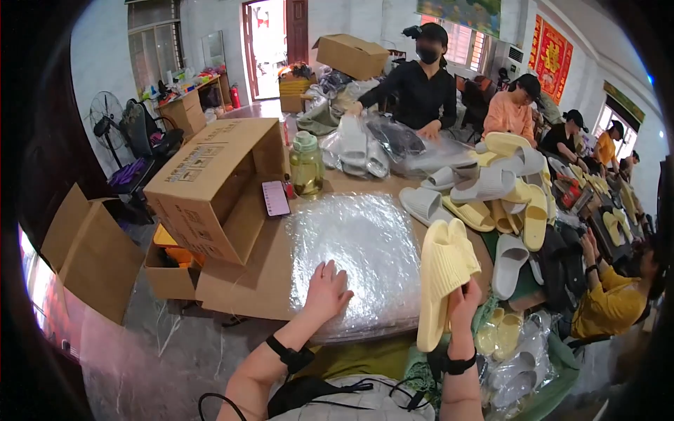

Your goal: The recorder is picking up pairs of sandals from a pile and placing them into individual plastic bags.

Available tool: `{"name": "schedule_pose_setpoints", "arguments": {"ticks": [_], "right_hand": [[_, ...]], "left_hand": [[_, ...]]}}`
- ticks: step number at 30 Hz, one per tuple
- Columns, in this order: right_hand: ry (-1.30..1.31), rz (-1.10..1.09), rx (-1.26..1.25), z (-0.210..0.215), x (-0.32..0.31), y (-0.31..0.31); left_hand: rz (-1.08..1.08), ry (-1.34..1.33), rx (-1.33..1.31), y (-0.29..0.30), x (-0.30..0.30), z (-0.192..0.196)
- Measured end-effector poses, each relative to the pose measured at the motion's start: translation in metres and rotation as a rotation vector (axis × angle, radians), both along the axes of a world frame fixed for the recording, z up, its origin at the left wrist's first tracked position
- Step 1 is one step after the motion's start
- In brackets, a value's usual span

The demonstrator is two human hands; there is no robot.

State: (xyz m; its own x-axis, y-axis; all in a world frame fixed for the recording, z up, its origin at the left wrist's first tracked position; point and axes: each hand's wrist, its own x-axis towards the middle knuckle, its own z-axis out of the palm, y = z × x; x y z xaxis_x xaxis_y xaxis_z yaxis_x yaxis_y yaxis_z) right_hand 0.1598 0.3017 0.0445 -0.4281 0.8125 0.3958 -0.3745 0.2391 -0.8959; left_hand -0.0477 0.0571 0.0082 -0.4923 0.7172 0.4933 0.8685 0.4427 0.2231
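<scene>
A pair of pale yellow slippers (437, 281) is held upright over the table's right front side, with my right hand (463, 303) gripping it from its right edge. The two slippers are pressed together, so the rear one is mostly hidden. My left hand (326, 293) lies on a thick stack of clear plastic bags (361, 242), its fingers apart. The bags are shiny and wrinkled. To the right, a heap of loose grey and yellow slippers (491, 186) covers the table, and a grey slipper (510, 265) stands out at its near end.
An opened cardboard box (210, 189) lies at left, beside a phone (276, 198) and a jar of yellowish liquid (306, 165). Bagged slippers (516, 372) fill a green sack at my right. Across the table a person (421, 88) handles bagged slippers; others sit along the right.
</scene>
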Motion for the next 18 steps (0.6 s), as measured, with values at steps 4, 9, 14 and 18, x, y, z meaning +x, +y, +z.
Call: {"name": "schedule_pose_setpoints", "arguments": {"ticks": [4,9,14,18], "right_hand": [[0.001,0.000,0.037,0.005,0.052,-0.008],[-0.038,-0.171,0.064,-0.008,0.102,0.001],[-0.222,-0.134,0.106,-0.004,0.126,-0.014],[-0.217,-0.155,0.151,0.007,0.131,-0.037]], "left_hand": [[-0.222,-0.188,-0.046,0.005,0.011,0.020],[-0.265,-0.208,-0.149,0.002,0.044,0.028],[-0.232,-0.278,0.018,-0.003,0.036,-0.001],[-0.213,-0.257,0.118,0.003,0.042,0.008]]}}
